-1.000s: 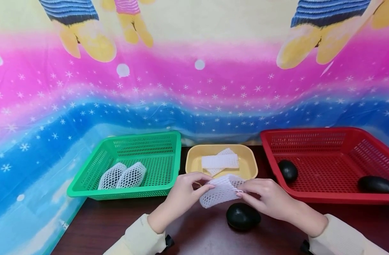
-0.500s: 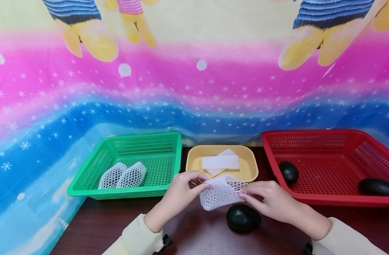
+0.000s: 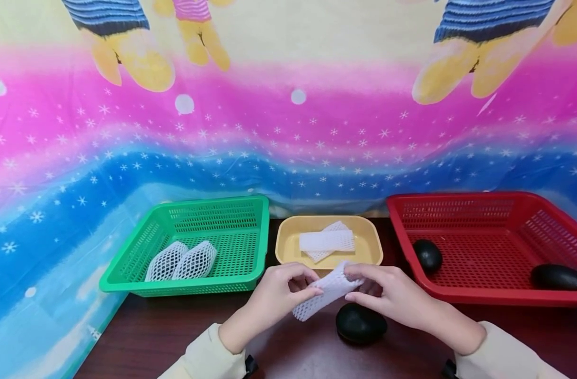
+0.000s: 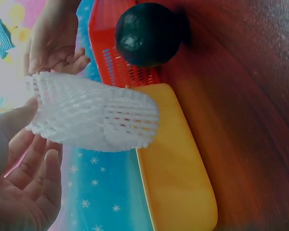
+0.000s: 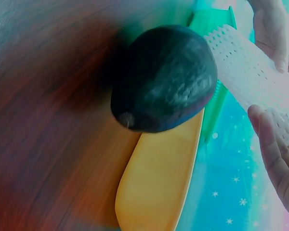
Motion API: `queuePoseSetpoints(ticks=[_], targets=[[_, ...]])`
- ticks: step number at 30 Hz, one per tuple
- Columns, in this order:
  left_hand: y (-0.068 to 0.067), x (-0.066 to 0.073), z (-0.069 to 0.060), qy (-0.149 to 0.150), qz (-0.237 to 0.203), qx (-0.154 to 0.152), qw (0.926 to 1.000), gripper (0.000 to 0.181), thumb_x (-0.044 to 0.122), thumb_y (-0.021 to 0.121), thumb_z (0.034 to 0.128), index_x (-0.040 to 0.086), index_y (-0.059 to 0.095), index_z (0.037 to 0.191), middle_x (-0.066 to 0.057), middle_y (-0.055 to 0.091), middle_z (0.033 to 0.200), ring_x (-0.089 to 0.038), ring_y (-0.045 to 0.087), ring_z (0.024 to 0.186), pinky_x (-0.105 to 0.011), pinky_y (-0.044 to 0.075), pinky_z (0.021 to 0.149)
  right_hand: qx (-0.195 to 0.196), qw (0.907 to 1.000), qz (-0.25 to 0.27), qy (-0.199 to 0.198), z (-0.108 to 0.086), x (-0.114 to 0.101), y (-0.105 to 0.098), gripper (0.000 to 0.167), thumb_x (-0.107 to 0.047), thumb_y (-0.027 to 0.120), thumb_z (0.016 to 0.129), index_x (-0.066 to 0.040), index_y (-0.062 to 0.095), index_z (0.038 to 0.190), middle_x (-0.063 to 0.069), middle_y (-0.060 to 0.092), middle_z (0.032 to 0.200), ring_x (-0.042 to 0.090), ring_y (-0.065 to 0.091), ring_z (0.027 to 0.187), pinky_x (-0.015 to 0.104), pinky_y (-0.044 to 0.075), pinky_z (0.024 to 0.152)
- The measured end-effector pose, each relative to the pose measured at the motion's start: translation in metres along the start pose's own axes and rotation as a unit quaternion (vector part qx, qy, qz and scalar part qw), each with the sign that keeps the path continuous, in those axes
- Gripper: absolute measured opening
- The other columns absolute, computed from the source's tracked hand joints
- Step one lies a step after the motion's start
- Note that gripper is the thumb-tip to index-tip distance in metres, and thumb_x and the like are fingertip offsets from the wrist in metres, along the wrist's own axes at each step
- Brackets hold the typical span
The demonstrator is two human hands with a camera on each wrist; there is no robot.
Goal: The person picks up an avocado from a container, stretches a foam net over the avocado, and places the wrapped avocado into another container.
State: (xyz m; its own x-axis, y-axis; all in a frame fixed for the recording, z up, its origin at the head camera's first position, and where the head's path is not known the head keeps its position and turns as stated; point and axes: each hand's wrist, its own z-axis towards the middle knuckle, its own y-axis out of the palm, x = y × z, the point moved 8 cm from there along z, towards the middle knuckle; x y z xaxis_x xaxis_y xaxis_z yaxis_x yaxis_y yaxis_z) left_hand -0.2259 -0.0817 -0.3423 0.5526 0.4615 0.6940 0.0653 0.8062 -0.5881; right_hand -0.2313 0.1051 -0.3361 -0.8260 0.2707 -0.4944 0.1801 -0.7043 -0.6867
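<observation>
A white foam net sleeve (image 3: 323,297) hangs tilted between my two hands, above the table. My left hand (image 3: 281,289) pinches it along the side between thumb and fingers. At its upper right end my right hand (image 3: 394,295) has its index finger at the sleeve's mouth, the thumb just below that edge. In the left wrist view the sleeve (image 4: 96,113) looks rounded and hollow. Beneath the hands a dark, glossy avocado (image 3: 361,322) lies on the table, touched by neither hand; its stem end shows in the right wrist view.
On the left, a green basket (image 3: 222,287) holds two dark fruits in white nets (image 3: 194,260). Flat net sleeves (image 3: 326,241) lie in a yellow tray (image 3: 283,247) at the middle back. The red basket (image 3: 496,295) at right holds two dark fruits (image 3: 427,255).
The sleeve has gone from spread wide to narrower and more tilted, its right end higher. My right thumb has shifted lower on its edge. The avocado has stayed put.
</observation>
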Motion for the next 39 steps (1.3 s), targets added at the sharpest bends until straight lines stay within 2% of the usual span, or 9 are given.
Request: queuePoseSetpoints(ticks=[3, 6, 9, 11, 13, 18, 23, 28, 39], targets=[[0.005, 0.001, -0.001, 0.014, -0.014, -0.017, 0.9997, 0.018, 0.021, 0.085, 0.0866, 0.014, 0.076, 0.1, 0.007, 0.069, 0.088, -0.005, 0.06, 0.075, -0.024, 0.055, 0.067, 0.027, 0.998, -0.01, -0.057, 0.001, -0.008, -0.001, 0.02, -0.014, 0.08, 0.09, -0.012, 0.075, 0.109, 0.0, 0.074, 0.1, 0.01, 0.069, 0.085, 0.016, 0.054, 0.077], [0.011, -0.001, -0.001, 0.006, -0.035, -0.04, 0.9986, 0.025, 0.025, 0.081, 0.0908, 0.015, 0.076, 0.113, 0.005, 0.071, 0.102, -0.005, 0.063, 0.085, -0.024, 0.056, 0.073, 0.044, 0.9929, -0.021, -0.109, 0.001, -0.016, -0.001, 0.01, -0.018, 0.075, 0.096, -0.014, 0.076, 0.105, -0.001, 0.074, 0.1, 0.015, 0.07, 0.09, 0.017, 0.053, 0.085], [0.017, -0.004, -0.002, -0.006, -0.056, -0.067, 0.9962, 0.033, 0.023, 0.075, 0.0958, 0.014, 0.071, 0.128, 0.002, 0.071, 0.12, -0.006, 0.065, 0.097, -0.026, 0.057, 0.082, 0.05, 0.9899, -0.029, -0.13, 0.0, -0.02, 0.0, 0.017, -0.028, 0.067, 0.101, -0.014, 0.077, 0.101, 0.0, 0.073, 0.102, 0.015, 0.07, 0.092, 0.018, 0.053, 0.086], [0.018, -0.002, -0.003, 0.002, -0.051, -0.072, 0.9961, 0.035, 0.02, 0.075, 0.0963, 0.012, 0.07, 0.13, -0.001, 0.071, 0.124, -0.006, 0.065, 0.102, -0.026, 0.056, 0.085, 0.045, 0.9894, -0.033, -0.134, 0.0, -0.022, 0.001, 0.024, -0.033, 0.063, 0.103, -0.015, 0.077, 0.099, 0.001, 0.072, 0.104, 0.015, 0.069, 0.093, 0.019, 0.054, 0.085], [0.017, 0.001, -0.003, 0.018, -0.034, -0.061, 0.9974, 0.032, 0.017, 0.075, 0.0954, 0.01, 0.073, 0.126, -0.001, 0.073, 0.121, -0.006, 0.067, 0.103, -0.025, 0.055, 0.087, 0.044, 0.9883, -0.04, -0.14, 0.0, -0.024, 0.002, 0.028, -0.036, 0.06, 0.103, -0.015, 0.077, 0.097, 0.001, 0.072, 0.106, 0.014, 0.069, 0.093, 0.019, 0.055, 0.083], [0.007, 0.01, -0.001, 0.053, -0.001, -0.003, 0.9986, 0.018, 0.015, 0.079, 0.0909, 0.011, 0.079, 0.109, 0.001, 0.077, 0.105, -0.005, 0.069, 0.097, -0.027, 0.057, 0.081, 0.057, 0.983, -0.07, -0.16, -0.001, -0.027, 0.001, 0.025, -0.033, 0.062, 0.103, -0.014, 0.077, 0.098, 0.002, 0.072, 0.101, 0.015, 0.071, 0.088, 0.021, 0.056, 0.08], [-0.001, 0.009, -0.002, 0.037, -0.017, 0.025, 0.9989, 0.016, 0.013, 0.083, 0.087, 0.011, 0.079, 0.103, 0.003, 0.076, 0.098, -0.004, 0.067, 0.087, -0.025, 0.058, 0.074, 0.059, 0.9852, -0.086, -0.137, -0.003, -0.021, -0.001, 0.022, -0.03, 0.067, 0.101, -0.012, 0.079, 0.101, 0.002, 0.075, 0.096, 0.017, 0.073, 0.086, 0.021, 0.056, 0.08], [-0.005, 0.005, -0.002, 0.024, -0.026, 0.032, 0.9989, 0.016, 0.011, 0.084, 0.0849, 0.011, 0.079, 0.1, 0.004, 0.074, 0.093, -0.005, 0.064, 0.082, -0.023, 0.057, 0.071, 0.053, 0.9864, -0.103, -0.117, -0.004, -0.018, -0.002, 0.016, -0.028, 0.071, 0.099, -0.015, 0.08, 0.099, -0.001, 0.075, 0.093, 0.013, 0.073, 0.083, 0.022, 0.057, 0.076], [-0.012, -0.005, -0.002, 0.004, -0.029, 0.035, 0.9989, 0.015, 0.01, 0.085, 0.0842, 0.01, 0.078, 0.097, 0.002, 0.074, 0.092, -0.008, 0.065, 0.08, -0.025, 0.058, 0.071, 0.063, 0.9839, -0.106, -0.129, -0.007, -0.015, -0.003, 0.021, -0.032, 0.067, 0.101, -0.018, 0.079, 0.092, -0.006, 0.073, 0.084, 0.005, 0.068, 0.074, 0.019, 0.054, 0.065]])
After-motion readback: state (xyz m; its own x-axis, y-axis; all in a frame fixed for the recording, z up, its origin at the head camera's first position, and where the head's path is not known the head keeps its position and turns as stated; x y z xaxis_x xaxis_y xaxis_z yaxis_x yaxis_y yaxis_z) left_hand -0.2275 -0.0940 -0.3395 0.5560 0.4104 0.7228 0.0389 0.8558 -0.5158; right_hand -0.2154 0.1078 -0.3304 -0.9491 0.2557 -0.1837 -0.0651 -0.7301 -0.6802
